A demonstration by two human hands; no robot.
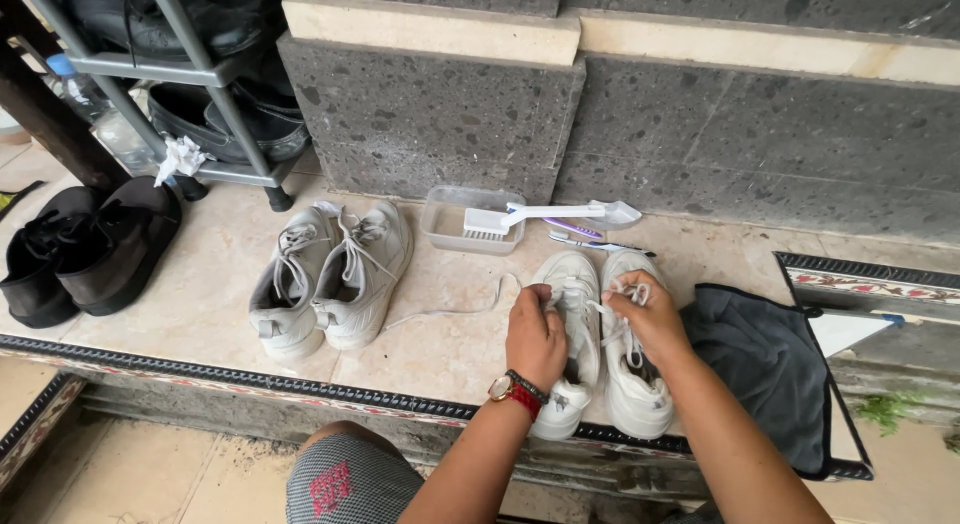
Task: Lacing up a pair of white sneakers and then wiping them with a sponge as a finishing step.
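Both hands, left hand [535, 334] and right hand [645, 314], pinch the laces of white sneakers [600, 334] on the tiled ledge [200, 294], one lace [450, 309] already out, lacing unfinished.

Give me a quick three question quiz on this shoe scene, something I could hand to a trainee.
1. True or false: the left hand wears a red wristwatch.
2. What rests across the clear plastic tub? A) a white brush B) a sponge C) a spoon
3. What lies beside the white shoes that both hands touch, on the side of the right hand?

Key: 1. True. 2. A, the white brush. 3. A dark cloth.
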